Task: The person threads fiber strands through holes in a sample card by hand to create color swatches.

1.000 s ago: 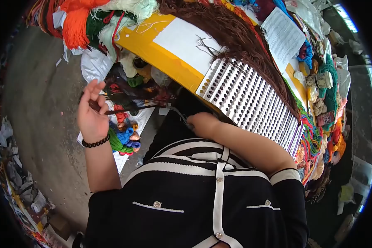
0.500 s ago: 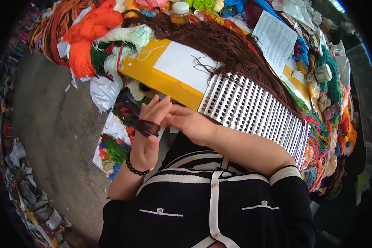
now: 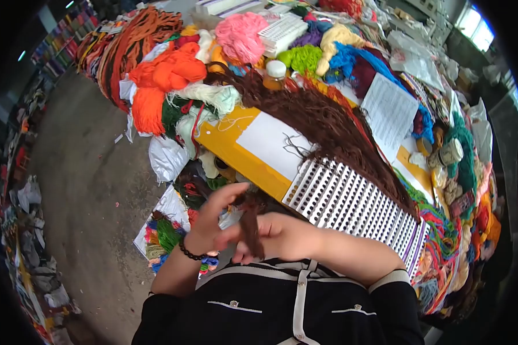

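Note:
A small coil of dark brown yarn (image 3: 251, 230) is between my two hands, just in front of my body. My right hand (image 3: 288, 234) comes in from the right, with its fingers closed around the coil. On the left, my left hand (image 3: 212, 215), with a dark beaded bracelet at its wrist, has its fingers stretched and curved apart. Its fingertips are beside the coil's upper end. Beyond the hands, a long dark brown yarn hank (image 3: 322, 123) lies across a yellow board (image 3: 242, 155) and a white card with rows of dark holes (image 3: 351, 201).
Orange yarn (image 3: 170, 72), pink yarn (image 3: 240, 37) and a lidded jar (image 3: 274, 75) sit at the back. A written sheet (image 3: 388, 112) and a can (image 3: 448, 152) lie to the right. A white bag (image 3: 168, 158) hangs by the table's left edge, above the concrete floor (image 3: 92, 190).
The brown yarn that circled my left palm is off it and in my right hand. Both hands appear lower, and the view has tipped up to show more of the table's far side.

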Motion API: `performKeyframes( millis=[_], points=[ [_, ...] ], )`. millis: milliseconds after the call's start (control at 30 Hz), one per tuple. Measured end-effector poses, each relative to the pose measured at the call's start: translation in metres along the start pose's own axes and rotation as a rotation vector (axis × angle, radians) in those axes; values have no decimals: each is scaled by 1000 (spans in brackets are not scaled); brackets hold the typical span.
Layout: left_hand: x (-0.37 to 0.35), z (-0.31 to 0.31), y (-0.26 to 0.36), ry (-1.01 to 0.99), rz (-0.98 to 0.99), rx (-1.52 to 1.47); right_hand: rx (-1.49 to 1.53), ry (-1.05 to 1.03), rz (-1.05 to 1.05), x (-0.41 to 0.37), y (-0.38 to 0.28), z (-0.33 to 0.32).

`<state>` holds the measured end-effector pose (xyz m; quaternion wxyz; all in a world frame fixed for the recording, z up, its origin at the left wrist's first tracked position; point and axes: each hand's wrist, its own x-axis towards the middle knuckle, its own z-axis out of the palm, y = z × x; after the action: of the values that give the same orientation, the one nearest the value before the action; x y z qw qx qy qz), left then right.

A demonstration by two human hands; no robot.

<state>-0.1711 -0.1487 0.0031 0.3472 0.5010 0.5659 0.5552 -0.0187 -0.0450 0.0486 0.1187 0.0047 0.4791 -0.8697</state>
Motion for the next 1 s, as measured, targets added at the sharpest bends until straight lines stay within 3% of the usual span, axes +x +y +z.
performKeyframes(
  millis=[33, 100, 133, 167, 233, 267, 300, 367, 400, 467, 500, 600, 700, 733, 767, 833, 867, 900, 967, 1000],
  points=[
    [2, 4, -9, -125, 34, -118, -175, 30, -60, 0, -2, 11],
    [4, 17, -39, -467, -255, -388, -630, 77, -298, -2, -1, 18],
    [12, 20, -34, -467, 232, 366, -1013, 131, -591, 0, -17, 18],
    [11, 24, -25, -455, 239, 374, -1023, 118, -595, -5, -21, 17],
    [13, 28, -8, -204, 353, 243, -1471, 412, -644, -24, -28, 10],
    [13, 30, -12, -164, 153, -77, -1688, 562, -532, -30, -27, 8],
    [14, 31, -5, -159, 157, -77, -1886, 739, -541, -34, -25, 4],
    [16, 30, 14, -55, 86, 371, -1855, 781, -61, -44, -13, -14],
    [18, 33, 11, 32, 312, 449, -1859, 779, -64, -49, -12, -18],
    [19, 32, 16, 4, 369, 497, -1474, 527, -67, -55, -12, -22],
    [20, 32, 18, -32, 423, 539, -1475, 523, -70, -57, -13, -24],
    [21, 34, 20, -108, 392, 335, -231, 179, 129, -62, -9, -25],
    [17, 36, 22, -82, 347, 247, -147, 186, 93, -64, -3, -25],
    [15, 33, 16, -74, 321, 227, -187, 299, -65, -66, 6, -27],
    [11, 31, 9, -76, 322, 228, -431, 449, -180, -69, 6, -27],
    [3, 23, -7, 47, 100, 57, -651, 717, -393, -78, 2, -30],
    [1, 18, -20, 145, 30, -15, -359, 824, -344, -85, -5, -31],
    [0, 10, -18, 215, -283, -23, -99, 886, -441, -90, -8, -34],
    [1, -2, -51, 261, -398, -8, 42, 970, -434, -100, -12, -40],
    [6, 4, -46, 168, -289, 135, 112, 953, -458, -99, -8, -38]
  ],
)
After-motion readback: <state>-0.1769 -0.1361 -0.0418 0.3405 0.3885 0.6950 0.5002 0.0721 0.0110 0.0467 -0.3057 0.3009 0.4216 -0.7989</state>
